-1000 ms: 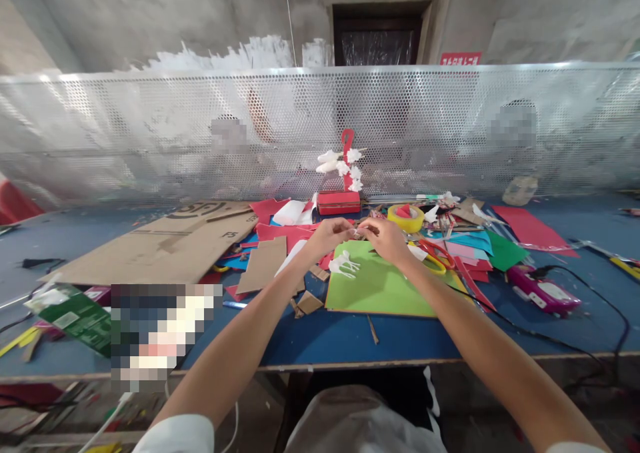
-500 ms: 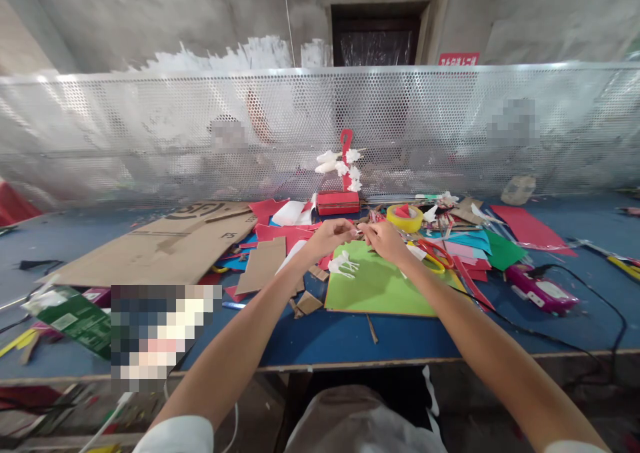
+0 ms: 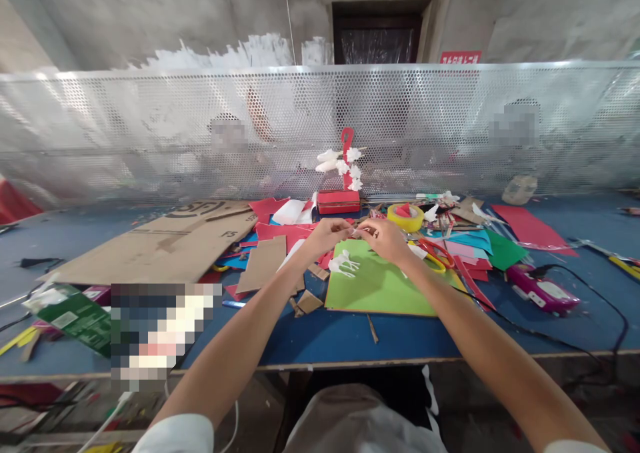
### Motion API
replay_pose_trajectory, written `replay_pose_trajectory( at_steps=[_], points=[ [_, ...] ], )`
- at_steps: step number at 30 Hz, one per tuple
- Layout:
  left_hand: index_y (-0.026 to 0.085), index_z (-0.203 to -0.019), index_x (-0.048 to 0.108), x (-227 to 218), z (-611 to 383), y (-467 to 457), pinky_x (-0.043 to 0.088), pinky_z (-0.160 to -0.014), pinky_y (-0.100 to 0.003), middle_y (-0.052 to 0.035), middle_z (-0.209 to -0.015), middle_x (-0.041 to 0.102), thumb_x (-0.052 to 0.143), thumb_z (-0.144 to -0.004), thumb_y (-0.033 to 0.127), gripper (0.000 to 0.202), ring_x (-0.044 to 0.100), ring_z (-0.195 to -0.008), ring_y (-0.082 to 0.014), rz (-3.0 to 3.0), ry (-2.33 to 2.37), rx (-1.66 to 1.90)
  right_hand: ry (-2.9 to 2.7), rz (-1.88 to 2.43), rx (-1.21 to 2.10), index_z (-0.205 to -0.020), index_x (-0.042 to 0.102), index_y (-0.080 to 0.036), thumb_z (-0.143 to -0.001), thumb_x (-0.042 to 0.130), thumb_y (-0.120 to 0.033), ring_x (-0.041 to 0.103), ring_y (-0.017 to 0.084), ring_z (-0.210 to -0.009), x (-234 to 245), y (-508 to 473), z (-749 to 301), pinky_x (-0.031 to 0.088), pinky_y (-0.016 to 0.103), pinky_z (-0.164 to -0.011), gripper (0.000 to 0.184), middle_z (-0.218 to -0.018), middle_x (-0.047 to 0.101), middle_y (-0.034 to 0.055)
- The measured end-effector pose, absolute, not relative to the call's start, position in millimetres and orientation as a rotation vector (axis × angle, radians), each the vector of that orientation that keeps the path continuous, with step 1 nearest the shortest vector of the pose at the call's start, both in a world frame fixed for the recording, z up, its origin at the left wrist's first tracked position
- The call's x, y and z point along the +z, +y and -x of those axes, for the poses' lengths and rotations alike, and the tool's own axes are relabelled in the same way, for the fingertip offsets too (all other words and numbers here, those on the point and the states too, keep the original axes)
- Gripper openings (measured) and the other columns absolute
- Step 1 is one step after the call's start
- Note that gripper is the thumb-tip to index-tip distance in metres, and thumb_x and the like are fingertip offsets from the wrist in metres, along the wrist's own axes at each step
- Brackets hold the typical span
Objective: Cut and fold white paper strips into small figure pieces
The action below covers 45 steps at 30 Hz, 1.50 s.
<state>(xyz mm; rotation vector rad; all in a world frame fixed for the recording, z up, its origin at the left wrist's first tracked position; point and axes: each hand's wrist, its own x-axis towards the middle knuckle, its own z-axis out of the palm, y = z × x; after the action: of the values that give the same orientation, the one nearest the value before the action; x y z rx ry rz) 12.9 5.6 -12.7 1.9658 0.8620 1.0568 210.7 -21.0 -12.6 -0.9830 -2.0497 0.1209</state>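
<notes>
My left hand and my right hand meet fingertip to fingertip above the far edge of a light green sheet. Both are closed in a pinch on a small white piece of paper, mostly covered by the fingers. Several white twisted paper pieces lie on the sheet's left part, below my left hand. Beyond my hands stands a red hooked stem on a red box-shaped base, with white paper flowers along it.
A yellow tape roll and orange-yellow scissors lie right of my hands. Flat brown cardboard covers the left side, near a green box. A purple device with a black cable sits right. Perforated metal borders the back.
The fingertips of my right hand have shifted slightly, and the hands are a little farther apart around the white piece. The things on the table have stayed put.
</notes>
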Motion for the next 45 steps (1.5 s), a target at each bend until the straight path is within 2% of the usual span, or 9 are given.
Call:
replay_pose_trajectory(
  at_steps=[7,15,21,26,32,37,42,45],
  points=[
    [0.013,-0.077,0.067,-9.0,-13.0,1.7,0.032,-0.054,-0.024,-0.0006,-0.064,0.056,0.064,-0.076,0.035,0.023,0.044,-0.055,-0.0093,-1.998,0.961,0.982,-2.111,0.989,0.023,-0.089,0.073,-0.020,-0.091,0.058,-0.034,0.058,0.015,-0.071,-16.1,-17.8,-212.0,0.040,0.026,-0.066,0.020,-0.084,0.069,0.0050],
    [0.013,-0.082,0.063,-11.2,-12.8,3.4,0.038,-0.057,-0.023,-0.0027,-0.069,0.060,0.059,-0.080,0.033,0.020,0.050,-0.059,-0.0104,-2.013,0.976,0.929,-2.128,0.946,0.034,-0.095,0.074,-0.021,-0.090,0.060,-0.027,0.061,0.015,-0.075,-17.0,-16.9,-211.5,0.041,0.025,-0.068,0.016,-0.091,0.072,0.0052],
    [0.013,-0.079,0.064,-9.1,-13.0,1.1,0.037,-0.057,-0.022,-0.0029,-0.070,0.062,0.060,-0.077,0.026,0.014,0.051,-0.060,-0.0097,-2.015,0.942,0.962,-2.091,0.991,0.125,-0.096,0.073,-0.022,-0.089,0.061,-0.030,0.064,0.017,-0.074,-16.9,-18.1,-210.8,0.043,0.026,-0.068,0.016,-0.088,0.073,0.0042],
    [0.012,-0.077,0.065,-5.1,-13.4,-1.9,0.038,-0.058,-0.022,-0.0035,-0.071,0.063,0.058,-0.074,0.021,0.011,0.053,-0.063,-0.0108,-2.004,0.939,0.987,-2.074,1.056,0.123,-0.091,0.070,-0.021,-0.090,0.058,-0.031,0.062,0.016,-0.072,-16.4,-16.9,-210.7,0.039,0.025,-0.065,0.015,-0.083,0.072,0.0031],
    [0.012,-0.077,0.066,-5.5,-13.1,-1.6,0.037,-0.057,-0.022,-0.0028,-0.070,0.062,0.059,-0.073,0.021,0.012,0.051,-0.061,-0.0098,-2.001,0.910,0.972,-2.116,1.136,0.030,-0.083,0.067,-0.019,-0.095,0.050,-0.032,0.057,0.014,-0.064,-16.5,-17.6,-210.3,0.033,0.024,-0.061,0.025,-0.074,0.069,0.0026],
    [0.012,-0.077,0.066,-7.5,-12.5,-0.2,0.034,-0.055,-0.022,-0.0010,-0.066,0.058,0.063,-0.074,0.026,0.015,0.046,-0.057,-0.0086,-1.966,0.876,0.950,-2.127,1.179,0.062,-0.073,0.065,-0.017,-0.098,0.042,-0.034,0.058,0.015,-0.059,-14.8,-20.2,-210.9,0.036,0.025,-0.063,0.037,-0.064,0.066,0.0033],
    [0.013,-0.078,0.065,-9.1,-8.4,5.4,0.037,-0.057,-0.023,-0.0016,-0.067,0.060,0.065,-0.073,0.029,0.017,0.049,-0.058,-0.0091,-1.891,0.892,0.954,-2.036,1.000,0.337,-0.091,0.068,-0.019,-0.091,0.055,-0.037,0.065,0.016,-0.071,-13.0,-19.5,-211.0,0.044,0.024,-0.066,0.023,-0.083,0.073,0.0044],
    [0.013,-0.078,0.065,-10.2,-7.2,7.9,0.038,-0.058,-0.024,-0.0025,-0.069,0.062,0.066,-0.072,0.029,0.017,0.051,-0.058,-0.0092,-1.847,0.885,0.961,-2.008,0.994,0.346,-0.089,0.068,-0.019,-0.088,0.059,-0.033,0.065,0.016,-0.071,-13.8,-17.9,-211.1,0.045,0.024,-0.066,0.016,-0.083,0.073,0.0040]
  ],
)
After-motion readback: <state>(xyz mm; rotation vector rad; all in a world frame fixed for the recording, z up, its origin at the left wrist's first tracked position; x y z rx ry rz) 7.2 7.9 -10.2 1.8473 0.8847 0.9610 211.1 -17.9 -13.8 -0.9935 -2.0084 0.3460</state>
